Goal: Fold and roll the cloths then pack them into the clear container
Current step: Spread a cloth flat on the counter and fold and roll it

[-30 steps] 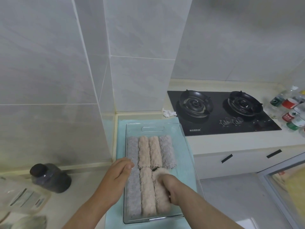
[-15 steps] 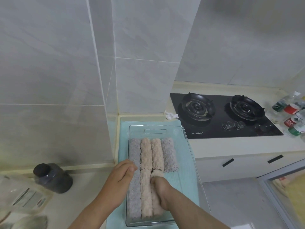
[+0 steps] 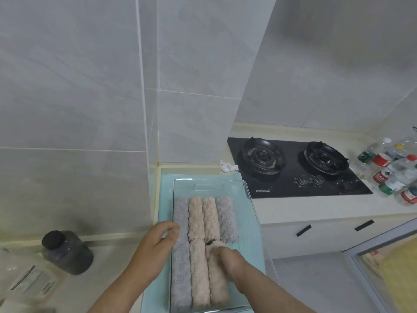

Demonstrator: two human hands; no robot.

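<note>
A clear container (image 3: 248,193) stands on a teal mat and holds several rolled cloths in two rows. The far row runs grey (image 3: 181,213), beige (image 3: 195,218), beige, grey (image 3: 226,219). The near row has a grey roll (image 3: 180,279) and a beige roll (image 3: 199,274). My right hand (image 3: 228,259) grips a third beige roll (image 3: 217,288) in the near row, inside the container. My left hand (image 3: 156,243) hovers at the container's left wall with its fingers loosely curled, holding nothing. The near right slot is bare.
A black two-burner hob (image 3: 293,168) lies to the right, with several plastic bottles (image 3: 392,170) beyond it. A dark-lidded jar (image 3: 67,251) and a clear labelled bottle (image 3: 29,281) stand at the left. A crumpled white tissue (image 3: 228,166) lies by the wall. Tiled walls close the back and left.
My right hand has pushed the beige roll down beside the other near-row rolls. My left hand has lifted off the grey roll and drawn slightly left. The camera has tilted.
</note>
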